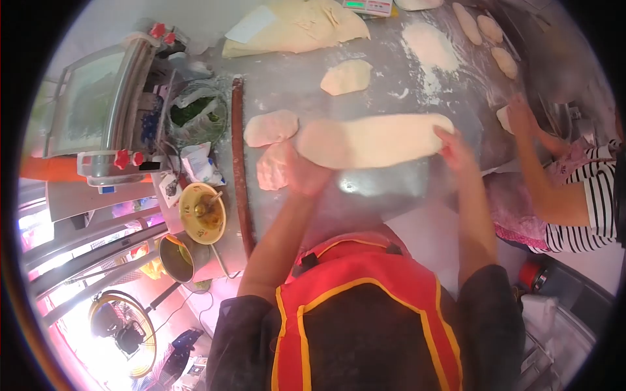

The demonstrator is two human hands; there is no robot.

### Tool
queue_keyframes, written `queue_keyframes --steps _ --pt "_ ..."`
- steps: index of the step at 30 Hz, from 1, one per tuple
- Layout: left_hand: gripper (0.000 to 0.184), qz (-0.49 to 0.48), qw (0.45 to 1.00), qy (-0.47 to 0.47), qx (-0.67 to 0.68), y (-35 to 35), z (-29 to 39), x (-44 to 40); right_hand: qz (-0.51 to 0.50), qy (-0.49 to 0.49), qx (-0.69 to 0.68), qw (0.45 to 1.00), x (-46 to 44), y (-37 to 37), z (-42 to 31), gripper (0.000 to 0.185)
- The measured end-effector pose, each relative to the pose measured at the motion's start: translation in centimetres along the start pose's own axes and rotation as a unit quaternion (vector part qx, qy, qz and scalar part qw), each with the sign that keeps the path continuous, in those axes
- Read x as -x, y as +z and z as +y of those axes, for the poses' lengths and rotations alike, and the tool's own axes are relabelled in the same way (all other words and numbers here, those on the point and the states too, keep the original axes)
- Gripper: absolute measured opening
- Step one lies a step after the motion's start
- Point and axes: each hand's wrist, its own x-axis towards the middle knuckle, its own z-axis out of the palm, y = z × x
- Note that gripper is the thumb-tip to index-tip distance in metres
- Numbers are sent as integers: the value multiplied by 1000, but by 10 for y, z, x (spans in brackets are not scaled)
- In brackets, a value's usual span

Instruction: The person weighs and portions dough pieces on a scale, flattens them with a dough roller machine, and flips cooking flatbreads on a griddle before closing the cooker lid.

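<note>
A long flat oval of pale dough (385,140) stretches left to right across the grey table, in front of my body. My right hand (456,148) grips its right end, thumb and fingers closed on the edge. At the left end, my left hand (306,173) is at the dough's lower edge, blurred, so its fingers do not show clearly. Beside that hand are two smaller flat dough pieces, one (272,128) above and one (272,167) below, the lower partly hidden by the hand. Another dough piece (346,77) lies farther back.
A large dough mass (300,26) and flour pile (430,47) lie at the back. A brown strip (241,163) edges the table's left side, near a yellow bowl (203,212) and greens in a bag (197,115). A co-worker's hands (521,117) work at right.
</note>
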Motion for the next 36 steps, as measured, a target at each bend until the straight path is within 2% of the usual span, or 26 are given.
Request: queue_keyframes --steps 2,3,4,6,7,8,9,11,13,15,16,17,18,20,22,23,24,26,28,29,30,32,34,35,36 --pt "41 47 998 -21 -26 -25 -44 6 53 47 68 995 -4 -72 24 32" --pt "44 50 975 -6 -217 -24 -57 14 63 78 102 990 -4 -104 40 32" --pt "46 50 915 9 -400 -19 -68 24 71 109 137 982 2 -111 43 31" --pt "50 88 908 -9 -410 -26 -75 35 100 88 115 984 14 -100 42 30" --pt "52 124 963 -41 -237 -45 -70 39 112 79 104 985 23 -81 40 29" --pt "54 153 984 -67 -56 -56 -63 46 103 80 167 977 28 -65 40 29" --pt "47 179 969 -46 -161 -49 -54 61 91 78 230 966 32 -48 41 30" --pt "40 217 904 -9 -369 -19 -29 100 49 66 334 939 32 -21 48 30" --pt "40 238 790 1 -565 2 -3 129 -4 50 416 908 28 2 57 29" --pt "44 262 727 31 -634 -3 24 151 29 -64 539 840 20 27 61 30" --pt "47 280 735 63 -614 -17 38 159 49 -122 592 795 20 46 57 31" --pt "49 297 743 95 -592 -32 50 164 37 -153 582 798 16 70 58 31" --pt "50 297 684 143 -651 -37 59 166 25 -183 571 800 12 105 55 32" --pt "52 294 544 230 -751 -46 80 163 -94 -165 397 898 -26 151 104 34" --pt "51 261 677 265 -635 -95 104 137 -151 -117 378 906 -25 226 117 37" --pt "50 238 735 281 -569 -109 114 126 -141 -133 391 900 -21 257 127 37" --pt "50 283 740 266 -548 -97 116 116 -129 -150 403 893 -21 278 135 37" --pt "51 370 748 227 -502 -62 104 104 -115 -94 428 891 -19 300 137 35" --pt "52 317 750 191 -548 -69 105 99 -128 -46 433 891 -22 307 142 31" --pt "53 290 749 175 -570 -72 108 96 -149 -26 425 892 -24 299 145 28" --pt "52 263 673 235 -650 -71 106 96 -172 -5 417 893 -25 290 146 26" --pt "49 200 487 341 -779 -68 97 99 -161 -15 377 912 -13 278 140 25" --pt "43 201 546 299 -756 -35 94 105 -135 7 311 941 3 276 120 25" --pt "40 198 569 287 -745 -7 106 105 -128 -15 255 958 6 284 105 26" --pt "38 158 540 345 -751 17 124 102 -126 -37 198 971 10 294 91 27"
